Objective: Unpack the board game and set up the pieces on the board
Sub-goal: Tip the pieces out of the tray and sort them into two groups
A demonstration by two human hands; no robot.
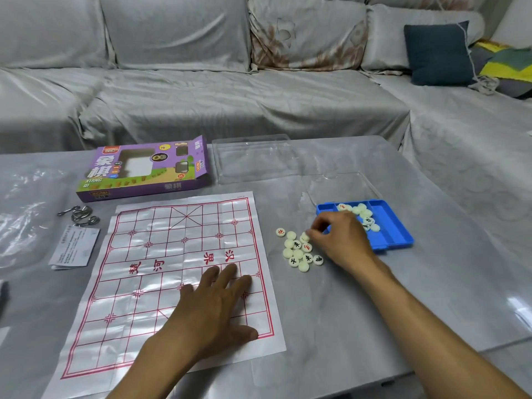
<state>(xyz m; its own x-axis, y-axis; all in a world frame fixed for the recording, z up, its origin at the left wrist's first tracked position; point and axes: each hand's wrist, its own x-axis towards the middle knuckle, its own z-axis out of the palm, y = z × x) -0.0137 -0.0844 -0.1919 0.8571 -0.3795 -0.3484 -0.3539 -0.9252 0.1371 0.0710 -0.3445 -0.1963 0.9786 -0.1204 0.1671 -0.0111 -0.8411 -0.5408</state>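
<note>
A white paper xiangqi board (161,254) with red lines lies flat on the grey table. My left hand (216,306) rests on its near right part with fingers spread flat. Just right of the board sits a heap of cream round pieces (298,250) with red and black characters. My right hand (339,240) is at the heap's right edge, its fingertips pinching one piece (305,237). Behind that hand a blue plastic tray (388,226) holds several more pieces (363,216).
The purple game box (144,168) lies behind the board. A clear plastic lid (253,159) and a second clear cover (342,185) sit behind the tray. Metal ring puzzles (79,216), a leaflet (74,247) and a plastic bag (26,214) lie at the left. A covered sofa (230,82) is beyond.
</note>
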